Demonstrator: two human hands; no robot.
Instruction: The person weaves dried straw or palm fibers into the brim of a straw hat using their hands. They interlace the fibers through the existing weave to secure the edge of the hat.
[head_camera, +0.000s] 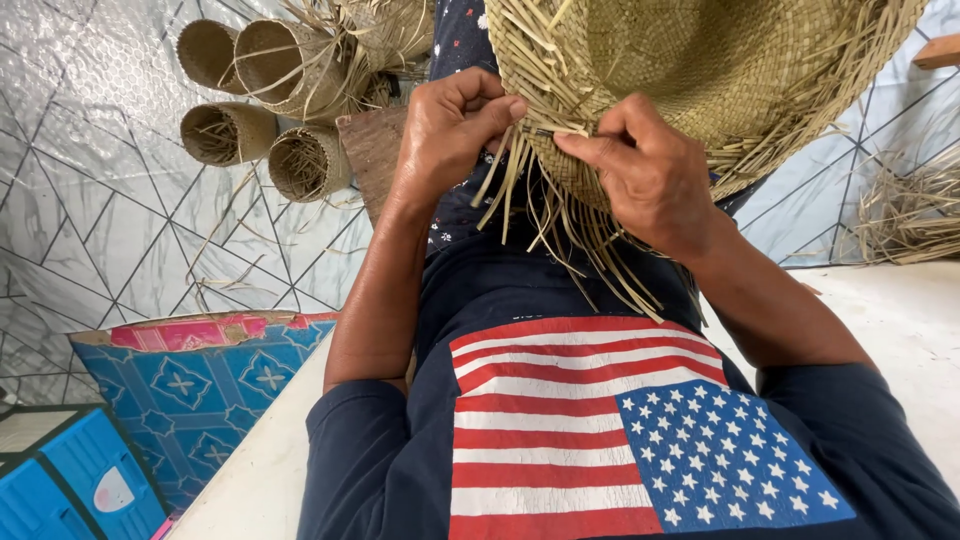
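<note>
Woven straw piece (700, 70) fills the view at one o'clock, a tight tan mat of plaited strips held up in front of the person's chest, its lower edge breaking into loose straw ends (560, 230) that hang down over the dark shirt (520, 290). Left hand (448, 130) sits at eleven o'clock of the centre, fingers curled in and thumb pressed against the edge, pinching a few strands there. Right hand (650, 175) is just beside it at one o'clock, forefinger and thumb nipping the same rim, the other fingers bent against the weave. The two hands are near each other but apart, with strands between them. At ten o'clock, four rolled straw bundles (270, 100) lie together on the patterned floor (90, 200). At eight o'clock stands a blue patterned box (200, 390), and loose straw (910, 215) is heaped at three o'clock.
</note>
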